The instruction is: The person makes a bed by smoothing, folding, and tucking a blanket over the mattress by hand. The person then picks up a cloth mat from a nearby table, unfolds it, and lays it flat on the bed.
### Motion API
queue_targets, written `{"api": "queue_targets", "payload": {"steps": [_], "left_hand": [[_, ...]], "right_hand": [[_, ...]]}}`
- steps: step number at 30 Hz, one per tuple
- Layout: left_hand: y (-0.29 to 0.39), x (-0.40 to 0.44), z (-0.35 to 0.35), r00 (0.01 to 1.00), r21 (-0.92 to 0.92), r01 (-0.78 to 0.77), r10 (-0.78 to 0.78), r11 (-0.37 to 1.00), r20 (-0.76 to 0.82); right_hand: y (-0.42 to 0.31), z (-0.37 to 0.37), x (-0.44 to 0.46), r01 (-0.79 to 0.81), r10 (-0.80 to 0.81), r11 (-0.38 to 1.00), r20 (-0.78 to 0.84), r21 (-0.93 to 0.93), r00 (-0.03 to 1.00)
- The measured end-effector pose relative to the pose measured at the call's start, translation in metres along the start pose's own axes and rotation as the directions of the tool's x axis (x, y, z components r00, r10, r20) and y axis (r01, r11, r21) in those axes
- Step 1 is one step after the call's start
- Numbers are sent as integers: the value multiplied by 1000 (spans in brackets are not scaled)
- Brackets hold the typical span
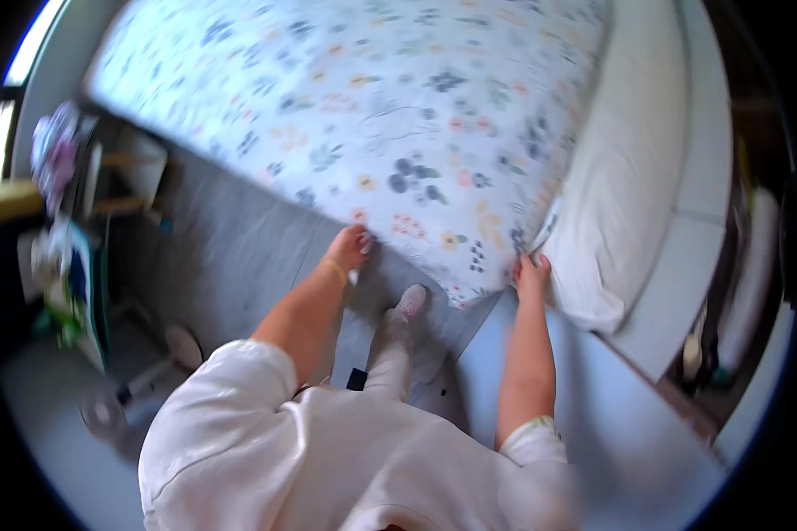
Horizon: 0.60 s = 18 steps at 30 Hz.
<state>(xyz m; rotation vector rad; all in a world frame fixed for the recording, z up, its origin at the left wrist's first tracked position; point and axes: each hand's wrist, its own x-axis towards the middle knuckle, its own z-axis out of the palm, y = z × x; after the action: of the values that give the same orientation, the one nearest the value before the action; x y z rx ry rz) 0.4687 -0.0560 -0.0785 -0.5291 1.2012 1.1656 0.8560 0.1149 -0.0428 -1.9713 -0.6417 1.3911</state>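
Floral cover (416,133) lies spread over the bed, near corner between the hands. Left hand (352,248) (yellow band on wrist) closed on the cover's near edge, left of that corner. Right hand (531,271) pinching its right edge. White pillow (624,177) along the cover's right side, end by right hand. Gray floor (230,208) left of cover.

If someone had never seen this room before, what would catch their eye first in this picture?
Most likely the floral sheet, white with blue, orange and yellow flowers, spread across the top middle. Next, the two bare hands at its near edge, the left near the middle and the right at the corner beside the long white bolster. After that, perhaps the white shirt filling the bottom.
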Motion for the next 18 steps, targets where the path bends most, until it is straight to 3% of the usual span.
{"api": "queue_targets", "payload": {"steps": [1, 2, 3, 4, 6, 7, 9, 12, 14, 18], "left_hand": [[-6, 9, -11, 993, -30, 84, -81, 996, 88], [-10, -6, 2, 997, -88, 55, -49, 995, 62], [-22, -4, -3, 992, -136, 11, 6, 991, 129], [-31, -2, -7, 979, -181, -24, 59, 983, 195], [-41, -19, 19, 995, -248, -104, 102, 963, -20], [-43, -27, 28, 986, -278, -143, 113, 950, -121], [-42, -49, 32, 974, -324, -210, 169, 923, -150], [-45, -79, 21, 971, -293, -216, 173, 931, -164], [-47, -93, 11, 971, -242, -201, 160, 949, -179], [-62, -97, -7, 969, -199, -156, 110, 968, -223]], "right_hand": [[-4, -5, 1, 3, 14, 995, 172, -96, 985], [-5, -11, 8, -138, 149, 988, 185, -71, 971], [-8, -19, 5, -142, 169, 982, 235, -128, 957], [-12, -28, 5, -123, 155, 977, 186, -173, 970], [-21, -49, 10, -77, 102, 964, 86, -253, 991], [-23, -59, 7, -11, 24, 989, 86, -149, 996], [-31, -79, -1, 120, -124, 991, 66, 63, 990], [-74, -93, -60, 145, -138, 973, -56, 177, 989], [-84, -103, -67, 255, -263, 960, 63, 115, 963], [-91, -113, -85, 307, -304, 952, 76, -19, 950]]}}
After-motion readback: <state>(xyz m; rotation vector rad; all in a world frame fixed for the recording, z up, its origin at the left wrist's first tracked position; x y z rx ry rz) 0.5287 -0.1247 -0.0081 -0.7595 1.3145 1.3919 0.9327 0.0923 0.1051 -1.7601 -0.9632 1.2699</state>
